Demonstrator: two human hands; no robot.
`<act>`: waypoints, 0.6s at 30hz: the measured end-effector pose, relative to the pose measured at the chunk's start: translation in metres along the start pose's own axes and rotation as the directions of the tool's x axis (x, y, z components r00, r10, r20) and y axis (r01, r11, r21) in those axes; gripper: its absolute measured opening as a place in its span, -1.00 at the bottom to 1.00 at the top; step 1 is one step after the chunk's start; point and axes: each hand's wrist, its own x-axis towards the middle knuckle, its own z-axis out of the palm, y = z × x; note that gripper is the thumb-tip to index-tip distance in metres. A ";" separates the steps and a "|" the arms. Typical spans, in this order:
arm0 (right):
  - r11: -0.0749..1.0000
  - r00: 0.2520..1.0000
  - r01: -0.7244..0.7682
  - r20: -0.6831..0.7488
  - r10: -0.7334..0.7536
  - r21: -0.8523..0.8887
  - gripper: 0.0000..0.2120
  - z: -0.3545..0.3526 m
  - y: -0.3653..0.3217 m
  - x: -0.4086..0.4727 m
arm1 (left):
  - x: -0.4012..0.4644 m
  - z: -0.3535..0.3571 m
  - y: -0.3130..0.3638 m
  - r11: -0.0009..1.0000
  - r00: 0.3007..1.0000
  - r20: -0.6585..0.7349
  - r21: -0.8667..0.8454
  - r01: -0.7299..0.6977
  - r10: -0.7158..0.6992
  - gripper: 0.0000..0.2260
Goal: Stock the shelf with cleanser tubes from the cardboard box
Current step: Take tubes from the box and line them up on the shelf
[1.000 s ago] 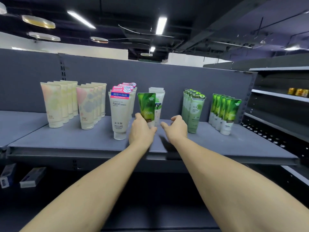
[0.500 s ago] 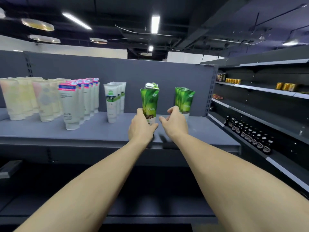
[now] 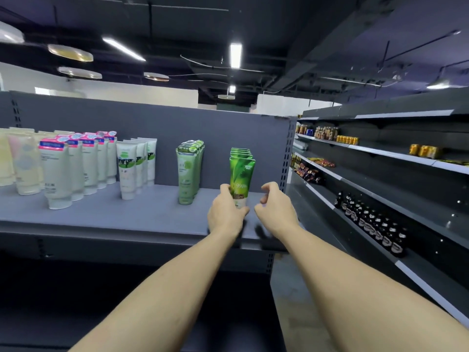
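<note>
In the head view, a bright green cleanser tube (image 3: 241,177) is held upright at the right end of the grey shelf (image 3: 127,214), cap down, directly in front of a row of matching green tubes (image 3: 240,152). The tube's lower part is wrapped by the left hand (image 3: 224,212), whose thumb and fingers are curled round it in a firm grip. The right hand (image 3: 275,208) is kept just beside the tube without touching it; its fingers are loosely curled and nothing is held in them.

Further left on the same shelf, a row of pale green tubes (image 3: 187,171) is seen, then white tubes with green labels (image 3: 132,166), then white tubes with pink tops (image 3: 73,166), and yellowish tubes (image 3: 20,166) at the far left edge. To the right, dark shelving (image 3: 380,174) is stocked with dark bottles (image 3: 375,224) low down and with packets and cans higher up. The cardboard box is not seen in this view.
</note>
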 end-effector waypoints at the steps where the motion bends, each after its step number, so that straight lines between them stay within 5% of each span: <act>1: 1.000 1.000 0.005 0.000 -0.005 -0.012 -0.57 -0.003 0.006 0.002 | 0.003 0.005 0.002 1.000 1.000 -0.003 0.004 0.011 -0.011 -0.59; 18: 0.999 0.998 -0.040 0.046 0.040 -0.003 -0.63 0.012 0.009 0.007 | 0.027 0.019 0.001 0.997 0.998 0.036 0.064 0.049 -0.052 -0.54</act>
